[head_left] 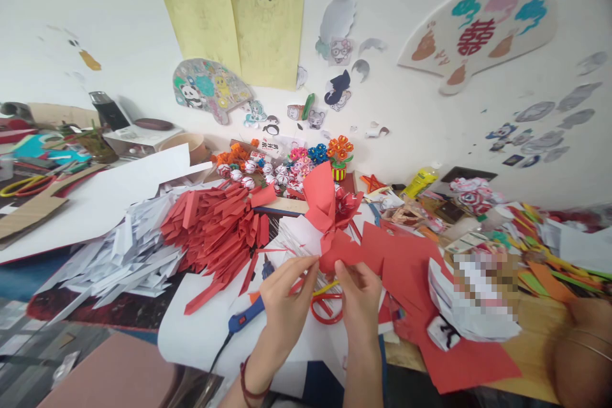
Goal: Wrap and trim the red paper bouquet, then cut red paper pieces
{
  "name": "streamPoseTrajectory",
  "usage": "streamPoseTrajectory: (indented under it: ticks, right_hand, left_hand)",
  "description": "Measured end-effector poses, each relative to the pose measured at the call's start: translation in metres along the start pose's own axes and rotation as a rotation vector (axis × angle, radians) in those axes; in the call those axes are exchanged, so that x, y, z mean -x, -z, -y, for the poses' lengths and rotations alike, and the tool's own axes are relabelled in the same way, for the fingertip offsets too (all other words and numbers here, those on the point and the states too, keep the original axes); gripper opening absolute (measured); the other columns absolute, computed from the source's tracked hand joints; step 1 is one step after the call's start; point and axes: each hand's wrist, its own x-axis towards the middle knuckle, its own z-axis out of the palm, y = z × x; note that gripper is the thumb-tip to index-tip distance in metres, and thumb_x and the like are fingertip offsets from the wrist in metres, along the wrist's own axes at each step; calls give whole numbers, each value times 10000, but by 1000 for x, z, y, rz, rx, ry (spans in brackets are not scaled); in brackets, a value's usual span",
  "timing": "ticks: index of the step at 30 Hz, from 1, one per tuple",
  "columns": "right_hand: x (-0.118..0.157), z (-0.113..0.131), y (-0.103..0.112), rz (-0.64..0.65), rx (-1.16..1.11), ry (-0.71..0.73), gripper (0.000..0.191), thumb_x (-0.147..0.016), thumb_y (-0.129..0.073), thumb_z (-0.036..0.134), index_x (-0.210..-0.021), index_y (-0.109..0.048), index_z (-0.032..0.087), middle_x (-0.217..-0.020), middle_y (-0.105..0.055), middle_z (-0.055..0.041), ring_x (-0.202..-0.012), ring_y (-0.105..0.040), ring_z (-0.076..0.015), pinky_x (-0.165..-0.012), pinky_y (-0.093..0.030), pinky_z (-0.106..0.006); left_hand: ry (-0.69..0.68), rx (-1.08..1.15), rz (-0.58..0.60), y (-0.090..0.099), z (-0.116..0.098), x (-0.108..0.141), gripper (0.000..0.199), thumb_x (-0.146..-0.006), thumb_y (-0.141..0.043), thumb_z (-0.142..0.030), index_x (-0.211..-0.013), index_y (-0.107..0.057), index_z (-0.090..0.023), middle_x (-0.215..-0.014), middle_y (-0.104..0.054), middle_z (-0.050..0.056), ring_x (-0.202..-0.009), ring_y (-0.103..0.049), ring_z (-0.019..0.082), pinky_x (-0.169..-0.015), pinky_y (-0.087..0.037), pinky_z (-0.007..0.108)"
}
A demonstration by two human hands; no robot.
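Observation:
In the middle of the head view, my left hand [289, 290] pinches the lower left edge of a red paper piece [345, 248]. On its right edge are the closed fingers of my right hand [356, 287]. Right behind it stands a larger folded red paper shape [319, 197]. Below and between my hands lie scissors with red handles [327, 309], partly hidden. A blue glue gun [246, 315] rests just left of my left hand on white paper [191, 338].
Piles of folded red strips [215, 223] and white strips [129, 255] lie to the left. Red sheets [411, 268] spread to the right, beside a white paper bundle [468, 306]. Another person's arm [581, 350] is at the right edge. Paper flowers [339, 150] stand by the wall.

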Motion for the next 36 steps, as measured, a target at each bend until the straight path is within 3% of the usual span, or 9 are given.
streamPoseTrajectory:
  ticks: [4,11,20,30,36]
  right_hand:
    - [0,2,-1,32,22,12,184,-723,-777,334,-789,-720,172,-674,-695,-27,-604,-621,-154,-582,-514,-264]
    - [-4,-11,1,84,-190,-51,223,-677,-808,353,-754,-696,177,-567,-639,-5,-480,-556,-130,-472,-464,-250]
    - [-7,-22,-1,183,-272,-58,311,-583,-864,418,-730,-711,190,-577,-646,-3,-481,-550,-120,-484,-461,-248]
    - [-7,-25,-2,122,-250,2,227,-629,-836,357,-687,-696,188,-577,-641,-2,-494,-554,-119,-464,-458,-229]
    - [-3,-21,3,22,-132,-59,191,-653,-829,283,-724,-682,183,-586,-664,3,-502,-600,-133,-506,-503,-244]
  left_hand:
    - [38,-23,10,0,-2,-2,114,-833,-645,-103,-907,-688,-178,-784,-703,13,-659,-628,114,-634,-507,220]
    - [103,1,15,-1,-3,-3,66,-832,-659,-128,-870,-685,-175,-754,-691,0,-632,-609,99,-622,-494,208]
    - [123,30,-46,-5,-5,2,63,-817,-678,-128,-856,-702,-170,-739,-707,0,-605,-632,97,-586,-522,197]
    - [177,46,-65,-6,-4,8,94,-810,-683,-135,-886,-720,-179,-740,-714,2,-594,-644,105,-585,-541,207]
    - [216,86,-49,-5,-4,11,90,-809,-687,-140,-882,-715,-185,-767,-707,3,-630,-648,109,-608,-535,214]
